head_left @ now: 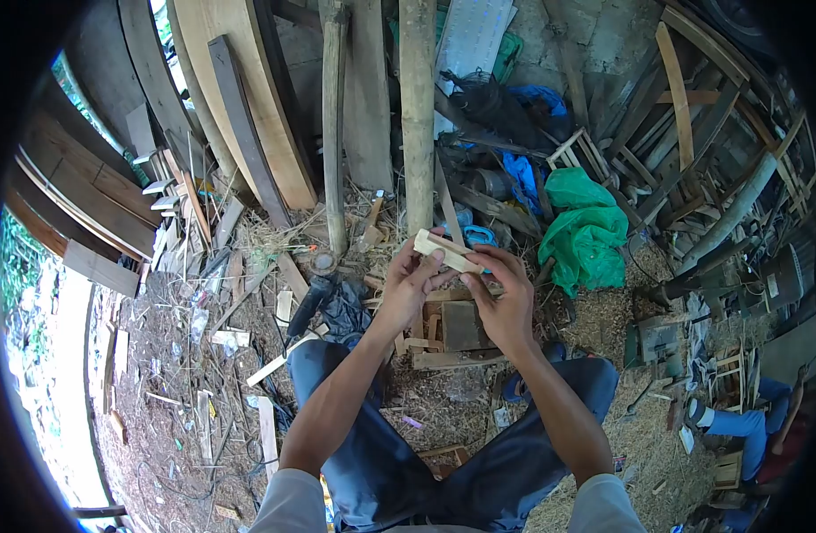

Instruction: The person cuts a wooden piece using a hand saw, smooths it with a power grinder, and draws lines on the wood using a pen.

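A small pale wooden piece [448,252] is held up in front of my knees, between both hands. My left hand [413,280] is closed around its left end, with the thumb on its face. The fingertips of my right hand [503,293] pinch its right end. Below the hands, a dark square block [464,326] rests on a low wooden stand [457,359] between my legs.
Boards [248,107] and poles [418,115] lean at the back. A green plastic bag [587,233] lies right of my hands. Wood scraps and shavings cover the ground. Another person's legs [741,424] show at the far right.
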Available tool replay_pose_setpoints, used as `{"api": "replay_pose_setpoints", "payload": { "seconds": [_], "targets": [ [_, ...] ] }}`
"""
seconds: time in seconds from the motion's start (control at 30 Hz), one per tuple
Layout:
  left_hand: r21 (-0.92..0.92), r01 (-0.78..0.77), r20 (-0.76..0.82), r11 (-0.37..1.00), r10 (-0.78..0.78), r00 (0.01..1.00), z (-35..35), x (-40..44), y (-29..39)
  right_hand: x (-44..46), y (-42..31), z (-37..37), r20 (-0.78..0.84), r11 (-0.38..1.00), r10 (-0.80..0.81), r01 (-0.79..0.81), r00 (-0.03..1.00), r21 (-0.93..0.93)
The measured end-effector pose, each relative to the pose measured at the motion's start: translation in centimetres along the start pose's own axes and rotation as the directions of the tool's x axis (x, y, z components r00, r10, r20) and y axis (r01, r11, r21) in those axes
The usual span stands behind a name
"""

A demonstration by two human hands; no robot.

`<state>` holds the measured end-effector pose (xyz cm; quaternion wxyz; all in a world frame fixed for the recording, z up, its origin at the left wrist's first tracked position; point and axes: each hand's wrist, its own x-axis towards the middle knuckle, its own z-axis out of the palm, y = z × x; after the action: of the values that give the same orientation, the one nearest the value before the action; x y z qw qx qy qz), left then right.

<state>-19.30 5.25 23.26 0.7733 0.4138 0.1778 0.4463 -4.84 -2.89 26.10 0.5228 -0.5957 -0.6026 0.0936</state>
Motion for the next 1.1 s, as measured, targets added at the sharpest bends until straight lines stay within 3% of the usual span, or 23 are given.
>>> {"api": "replay_pose_setpoints", "payload": {
  "seconds": [0.1, 0.33, 0.4, 0.47, 0.5, 0.57, 0.67, 0.8, 0.9, 0.97, 1.1],
  "targets": [
    [0.008, -0.024, -0.032, 1.000, 0.024, 0.999, 0.4, -0.1, 0.0, 0.0, 0.3, 0.0, 0.003, 0.995, -0.067, 0.067, 0.998, -0.073],
    [0.025, -0.074, 0.016, 0.997, 0.073, 0.997, 0.3, 0.3, -0.2, 0.6, 0.3, -0.1, -0.051, 0.999, 0.022, -0.021, 0.998, 0.027],
    [0.132, -0.044, 0.016, 0.990, 0.042, 0.999, -0.3, 0.3, -0.5, 0.4, 1.2, 0.0, -0.063, 1.000, 0.020, -0.018, 0.998, 0.025],
    [0.149, -0.040, 0.006, 0.988, 0.040, 0.999, -0.1, 0.2, -0.5, 0.1, 3.0, 0.6, -0.064, 0.919, 0.302, -0.273, 0.951, 0.285],
    [0.166, -0.037, -0.002, 0.985, 0.038, 0.999, -0.1, 0.2, -0.3, 0.4, 2.7, 0.2, -0.067, 0.919, 0.301, -0.271, 0.951, 0.287],
    [0.159, -0.045, -0.005, 0.986, 0.046, 0.999, 0.0, 0.2, -0.3, 0.9, 1.7, -0.9, 0.052, 0.796, 0.484, -0.464, 0.874, 0.389],
    [0.134, -0.046, -0.012, 0.990, 0.048, 0.999, -0.1, 0.2, -0.5, 1.0, 1.9, -1.2, 0.140, 0.685, 0.541, -0.532, 0.829, 0.499],
    [0.124, -0.051, -0.001, 0.991, 0.052, 0.999, -0.1, 0.2, -0.3, 0.8, 1.7, -0.8, 0.102, 0.720, 0.494, -0.473, 0.863, 0.508],
    [0.141, -0.057, -0.013, 0.988, 0.059, 0.998, 0.2, 0.1, 0.0, 0.7, 1.9, -0.9, 0.164, 0.741, 0.469, -0.488, 0.868, 0.461],
    [0.150, -0.051, -0.006, 0.987, 0.053, 0.999, 0.1, 0.0, -0.1, 0.5, 2.0, -0.5, 0.124, 0.730, 0.450, -0.444, 0.884, 0.520],
    [0.168, -0.052, -0.023, 0.984, 0.056, 0.998, 0.7, -0.2, 0.3, 0.6, 1.6, -0.4, 0.061, 0.800, 0.406, -0.387, 0.912, 0.459]
  ]
}}
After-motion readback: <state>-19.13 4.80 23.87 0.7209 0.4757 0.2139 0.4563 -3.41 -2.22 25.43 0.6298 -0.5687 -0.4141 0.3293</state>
